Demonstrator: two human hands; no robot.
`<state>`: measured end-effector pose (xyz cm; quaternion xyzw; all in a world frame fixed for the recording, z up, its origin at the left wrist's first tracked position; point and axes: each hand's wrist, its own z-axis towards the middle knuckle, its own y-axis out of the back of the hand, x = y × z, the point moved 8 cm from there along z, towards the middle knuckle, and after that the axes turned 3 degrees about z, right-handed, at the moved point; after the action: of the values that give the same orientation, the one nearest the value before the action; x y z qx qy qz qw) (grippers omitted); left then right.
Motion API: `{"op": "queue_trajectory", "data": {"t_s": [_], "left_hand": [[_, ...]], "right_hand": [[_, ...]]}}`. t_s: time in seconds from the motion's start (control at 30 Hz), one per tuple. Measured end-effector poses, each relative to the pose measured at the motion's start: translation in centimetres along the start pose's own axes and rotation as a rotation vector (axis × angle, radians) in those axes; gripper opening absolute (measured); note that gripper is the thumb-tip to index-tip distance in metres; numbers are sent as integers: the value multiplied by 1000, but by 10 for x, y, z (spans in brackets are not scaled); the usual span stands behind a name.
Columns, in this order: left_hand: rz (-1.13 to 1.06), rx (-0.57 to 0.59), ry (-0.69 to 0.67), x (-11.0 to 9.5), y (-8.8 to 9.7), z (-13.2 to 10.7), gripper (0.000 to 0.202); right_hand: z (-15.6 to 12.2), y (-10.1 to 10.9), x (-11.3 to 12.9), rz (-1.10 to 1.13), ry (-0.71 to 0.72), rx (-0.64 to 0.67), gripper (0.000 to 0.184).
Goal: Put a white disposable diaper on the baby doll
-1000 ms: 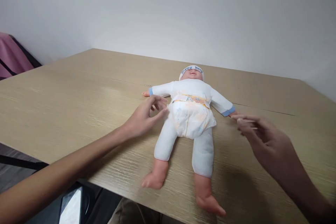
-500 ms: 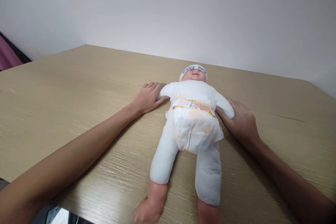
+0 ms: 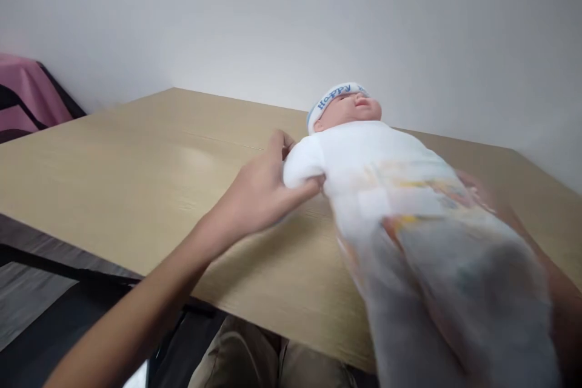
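A baby doll (image 3: 368, 151) in white clothes, a diaper and a white cap with blue lettering is lifted off the wooden table (image 3: 136, 176), its legs swung toward me and blurred at the lower right. My left hand (image 3: 264, 191) grips the doll under its arm at the shoulder. My right hand (image 3: 477, 185) is almost wholly hidden behind the doll's body on its other side; only a bit of fingers and forearm shows, seemingly holding the doll's far side.
A pink cloth (image 3: 27, 97) lies over a dark piece of furniture at the far left. A plain white wall stands behind the table. Below the table's front edge my lap and dark floor show.
Both hands went from beside the doll to under its arms, and the doll has risen off the table and tilted, legs coming toward me.
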<state>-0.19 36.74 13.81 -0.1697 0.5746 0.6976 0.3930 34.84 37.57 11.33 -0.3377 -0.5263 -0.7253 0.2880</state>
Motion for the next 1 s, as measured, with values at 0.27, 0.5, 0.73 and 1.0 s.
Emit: {"op": "queue_trajectory", "data": {"t_s": [0.27,0.5,0.73,1.0], "left_hand": [[-115,119,232,18,-41,-237,88],[-167,386,599,89,-113,-393,71],[-68,458,464,107,-87,-449,77],[186,462,364,115,-89,-447,60]], "right_hand": [[-137,2,24,58,120,182,51],[-273,-35,22,63,127,470,51],[-335,-116,-43,26,41,664,38],[-360,-121,-72,143,-127,722,45]]}}
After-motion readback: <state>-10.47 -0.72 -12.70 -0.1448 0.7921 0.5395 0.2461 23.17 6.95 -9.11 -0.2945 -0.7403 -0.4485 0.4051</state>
